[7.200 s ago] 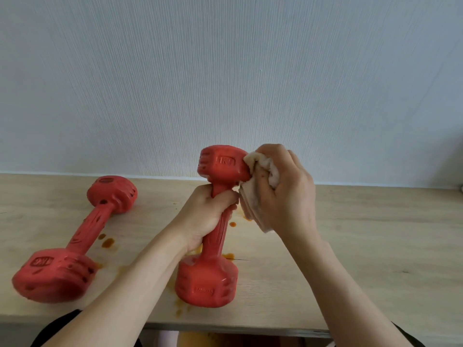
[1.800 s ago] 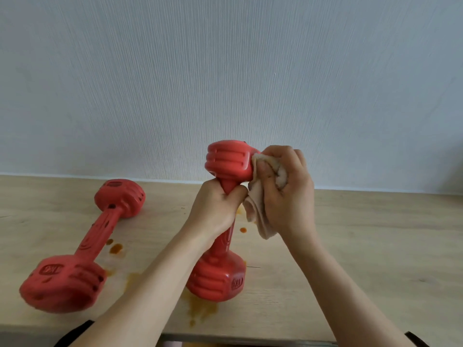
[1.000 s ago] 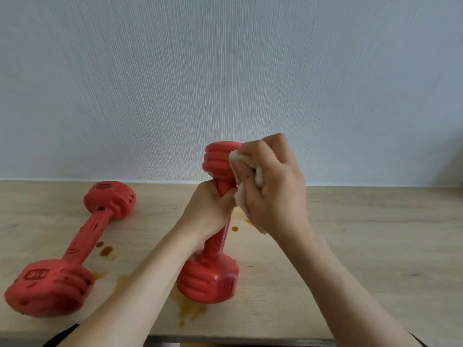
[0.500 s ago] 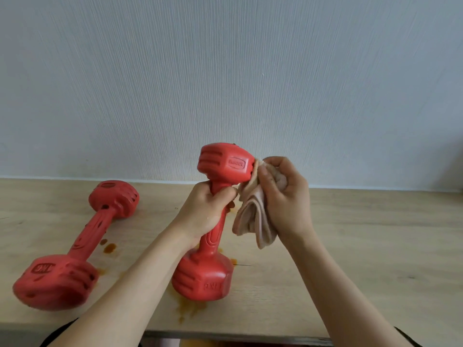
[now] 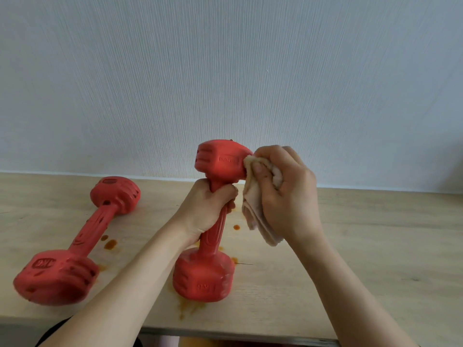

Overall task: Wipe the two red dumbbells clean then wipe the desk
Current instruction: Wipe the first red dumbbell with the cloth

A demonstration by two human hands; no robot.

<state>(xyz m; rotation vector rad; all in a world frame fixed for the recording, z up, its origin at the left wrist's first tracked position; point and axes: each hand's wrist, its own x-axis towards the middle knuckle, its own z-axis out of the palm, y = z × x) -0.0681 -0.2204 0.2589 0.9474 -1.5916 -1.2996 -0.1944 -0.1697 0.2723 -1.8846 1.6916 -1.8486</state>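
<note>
The left hand (image 5: 209,211) is closing its grip fully around the handle of the upright dumbbell (image 5: 208,261), just under the upper head; the fingers are curling round the shaft and the thumb is lying over them. This dumbbell is standing on its lower head near the front edge of the table (image 5: 375,246), leaning a little to the right at the top.

The right hand (image 5: 288,194) is gripping a crumpled beige cloth (image 5: 255,209), with the fingers curled tightly over it, and is pressing the cloth against the right side of the upper head. A loose part of the cloth is hanging down under the hand, not reaching the table.

The second dumbbell (image 5: 82,239) is lying flat on the left part of the table, well apart from both hands, one head near the wall (image 5: 225,71) and one near the front edge.

Orange-brown stains (image 5: 110,244) are showing on the wood beside the lying dumbbell, and more are spreading in front of the standing one
</note>
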